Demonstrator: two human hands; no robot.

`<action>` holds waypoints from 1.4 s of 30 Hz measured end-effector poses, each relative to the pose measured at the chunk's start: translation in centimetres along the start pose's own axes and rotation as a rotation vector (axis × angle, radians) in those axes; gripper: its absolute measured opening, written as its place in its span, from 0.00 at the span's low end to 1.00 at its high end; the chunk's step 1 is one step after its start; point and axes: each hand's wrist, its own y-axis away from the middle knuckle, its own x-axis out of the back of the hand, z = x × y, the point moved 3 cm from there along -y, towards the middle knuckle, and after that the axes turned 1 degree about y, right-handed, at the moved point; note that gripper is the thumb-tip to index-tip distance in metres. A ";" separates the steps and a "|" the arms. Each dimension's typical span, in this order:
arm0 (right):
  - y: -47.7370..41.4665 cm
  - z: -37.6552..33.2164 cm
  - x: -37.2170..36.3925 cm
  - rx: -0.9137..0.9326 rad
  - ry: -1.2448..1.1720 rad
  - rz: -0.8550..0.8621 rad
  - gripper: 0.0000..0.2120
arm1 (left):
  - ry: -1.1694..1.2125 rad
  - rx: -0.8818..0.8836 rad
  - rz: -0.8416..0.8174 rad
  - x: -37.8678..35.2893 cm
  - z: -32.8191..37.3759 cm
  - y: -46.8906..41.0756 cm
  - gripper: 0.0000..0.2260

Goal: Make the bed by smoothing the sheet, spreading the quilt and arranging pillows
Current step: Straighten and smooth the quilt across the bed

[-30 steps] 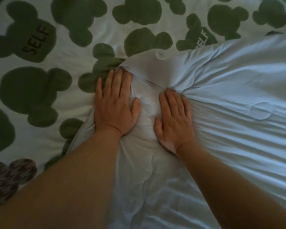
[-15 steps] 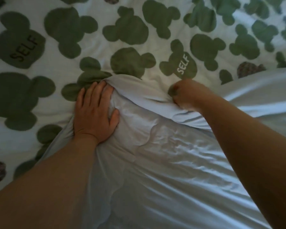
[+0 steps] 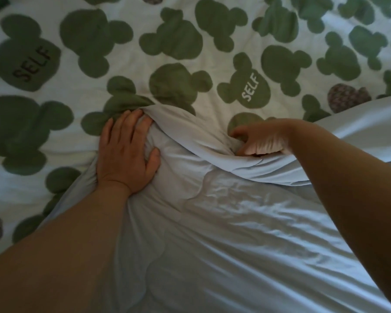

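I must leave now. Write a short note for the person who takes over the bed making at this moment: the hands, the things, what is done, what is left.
Left hand: flat, palm down, pressing the corner of the pale blue quilt onto the bed.
Right hand: closed on the quilt's folded-over edge, to the right of the corner.
The quilt lies wrinkled over the near side of the white sheet with green bear shapes; the far side is uncovered.
Done: nothing finished.
Left: unfold the edge, spread and smooth the quilt, place the pillows, none in view.

Quilt (image 3: 246, 233) spread from 6 toward 3 o'clock over sheet (image 3: 190, 30), left hand (image 3: 127, 154) flat on its corner at 9, right hand (image 3: 260, 138) gripping its folded edge at 2.
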 end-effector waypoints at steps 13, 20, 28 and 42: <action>-1.7 -6.2 8.7 -0.107 0.345 1.060 0.10 | 0.013 0.017 -0.030 0.2 -0.1 -0.3 0.31; -8.5 -9.8 9.1 0.191 0.104 1.072 0.13 | 0.020 0.061 -0.045 0.1 -0.3 -0.6 0.32; -5.8 -3.0 -0.8 0.244 0.042 1.144 0.35 | -0.012 0.050 -0.036 -0.2 -0.1 -0.5 0.32; -7.9 0.9 -3.9 -0.102 0.245 1.046 0.34 | 0.207 0.062 0.129 1.1 1.2 -3.4 0.35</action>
